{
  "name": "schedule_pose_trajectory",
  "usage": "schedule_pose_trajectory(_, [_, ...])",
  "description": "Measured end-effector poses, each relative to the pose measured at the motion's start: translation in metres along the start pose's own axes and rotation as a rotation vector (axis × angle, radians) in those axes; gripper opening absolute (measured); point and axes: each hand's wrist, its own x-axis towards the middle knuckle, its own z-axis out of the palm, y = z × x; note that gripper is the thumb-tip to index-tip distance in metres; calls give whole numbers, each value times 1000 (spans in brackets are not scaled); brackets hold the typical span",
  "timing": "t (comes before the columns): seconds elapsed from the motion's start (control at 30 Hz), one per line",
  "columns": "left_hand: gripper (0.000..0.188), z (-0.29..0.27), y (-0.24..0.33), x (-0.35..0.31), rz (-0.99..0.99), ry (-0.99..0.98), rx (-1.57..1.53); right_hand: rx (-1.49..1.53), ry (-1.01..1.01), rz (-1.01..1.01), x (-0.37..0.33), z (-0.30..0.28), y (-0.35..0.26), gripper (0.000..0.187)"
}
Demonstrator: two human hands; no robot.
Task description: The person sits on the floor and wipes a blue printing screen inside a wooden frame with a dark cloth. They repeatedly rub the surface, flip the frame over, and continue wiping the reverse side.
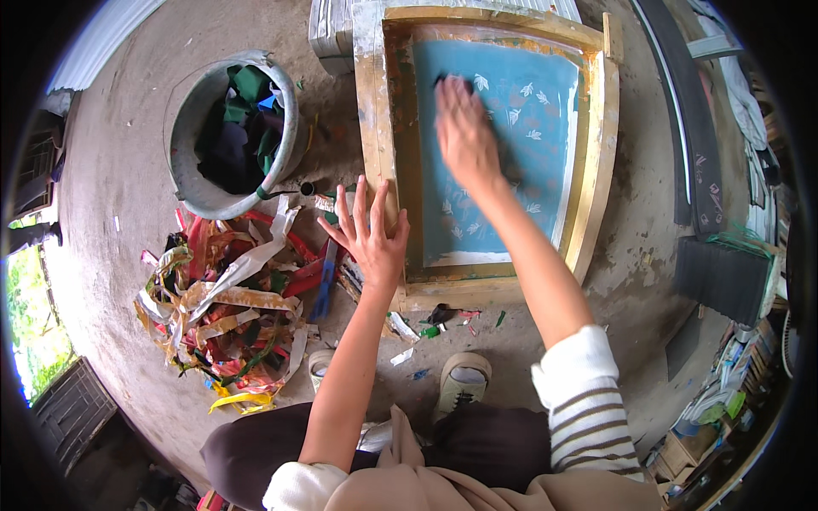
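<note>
A silk-screen printing frame (603, 170) of worn wood lies in front of me, holding a blue mesh (532, 162) marked with small pale leaf shapes. My right hand (467, 140) presses on the upper left part of the mesh, its fingers together and slightly blurred. Something dark shows at and beneath the fingertips, too covered to name. My left hand (375, 238) rests with fingers spread against the frame's left side rail, near the lower corner, and holds nothing.
A grey bucket (292, 128) of dark and green scraps stands at the left. Below it lies a heap of torn strips (226, 298), with a blue-handled tool (325, 279) beside it. Small scraps litter the floor near my shoes (463, 383). Black panels (724, 277) stand at the right.
</note>
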Motion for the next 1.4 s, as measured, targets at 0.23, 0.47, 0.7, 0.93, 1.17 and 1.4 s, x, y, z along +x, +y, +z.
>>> schedule_pose_trajectory(0.23, [57,3,7,-6,10,5,-27,-78,-4,-88,13,-19,65,47])
schedule_pose_trajectory(0.47, [57,1,-3,-1,6,3,24,176,-98,-37,-28,-1,-23,47])
schedule_pose_trajectory(0.7, [57,5,4,-2,32,-5,-6,-91,193,162,22,-21,76,46])
schedule_pose_trajectory(0.93, [54,3,-5,-3,16,1,17,309,-307,-69,-102,-37,-46,45])
schedule_pose_trajectory(1.17, [58,10,10,-1,35,-11,-45,-317,103,281,-27,-61,136,46])
schedule_pose_trajectory(1.4, [58,4,-1,-1,29,7,1,306,-280,-84,-113,-38,-27,51])
